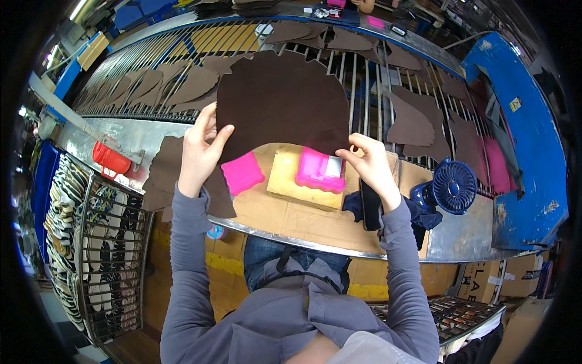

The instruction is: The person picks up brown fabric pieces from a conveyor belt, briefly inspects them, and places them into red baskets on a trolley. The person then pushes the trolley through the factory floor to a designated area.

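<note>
Raised in front of me is a dark brown cut leather piece (282,100), broad and rounded, with small notches along its far edge and a concave near edge. My left hand (205,142) pinches its lower left side between thumb and fingers. At its lower right corner, my right hand (367,161) grips it the same way. Beneath the piece, a pink box (320,171) with a whitish patch rests on a yellow block (285,182). A flat pink lid-like piece (242,173) lies on the cardboard (254,212) to the left.
Many similar brown pieces (412,124) lie across a rack of metal bars (357,91). A dark blue fan (453,186) and a dark phone-like object (368,206) stand right. Left are a red holder (111,159) and a wire cart (115,261) of shoe parts. A blue machine panel (518,139) bounds the right.
</note>
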`<state>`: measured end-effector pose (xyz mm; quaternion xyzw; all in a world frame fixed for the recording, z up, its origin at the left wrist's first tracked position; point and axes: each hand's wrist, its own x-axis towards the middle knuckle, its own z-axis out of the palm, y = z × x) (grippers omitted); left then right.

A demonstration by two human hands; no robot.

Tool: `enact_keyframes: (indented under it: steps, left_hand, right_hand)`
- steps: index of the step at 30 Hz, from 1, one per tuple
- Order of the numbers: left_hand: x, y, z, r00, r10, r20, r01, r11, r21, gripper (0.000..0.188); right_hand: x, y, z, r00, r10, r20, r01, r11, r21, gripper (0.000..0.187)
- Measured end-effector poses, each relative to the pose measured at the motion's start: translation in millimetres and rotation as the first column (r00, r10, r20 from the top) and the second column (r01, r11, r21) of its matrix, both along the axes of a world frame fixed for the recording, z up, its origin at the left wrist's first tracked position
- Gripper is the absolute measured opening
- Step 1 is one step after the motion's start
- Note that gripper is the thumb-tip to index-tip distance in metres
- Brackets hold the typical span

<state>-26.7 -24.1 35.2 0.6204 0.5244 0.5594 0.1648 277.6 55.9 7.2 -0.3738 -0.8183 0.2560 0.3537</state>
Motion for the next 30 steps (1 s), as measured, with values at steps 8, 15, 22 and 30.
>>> enact_keyframes:
  steps: [8,15,22,30]
  left_hand:
    - [-16,0,7,0.990,0.031,-0.137,-0.027,0.999,0.030,0.040]
    - [-17,8,1,0.984,0.016,-0.175,-0.009,0.999,0.040,0.040]
    - [7,25,-11,0.967,-0.044,-0.253,0.055,0.998,0.040,0.035]
    - [76,48,-1,0.837,-0.357,-0.414,0.377,0.926,-0.037,0.032]
  right_hand:
    - [-16,2,-16,0.994,0.065,-0.091,-0.066,0.998,-0.003,0.011]
    - [-10,3,-29,0.996,0.051,-0.074,-0.046,0.997,0.063,0.010]
    - [28,-9,-32,0.994,-0.105,0.018,0.102,0.985,0.141,0.011]
    - [75,-37,-91,0.921,-0.368,-0.126,0.383,0.916,0.121,0.010]
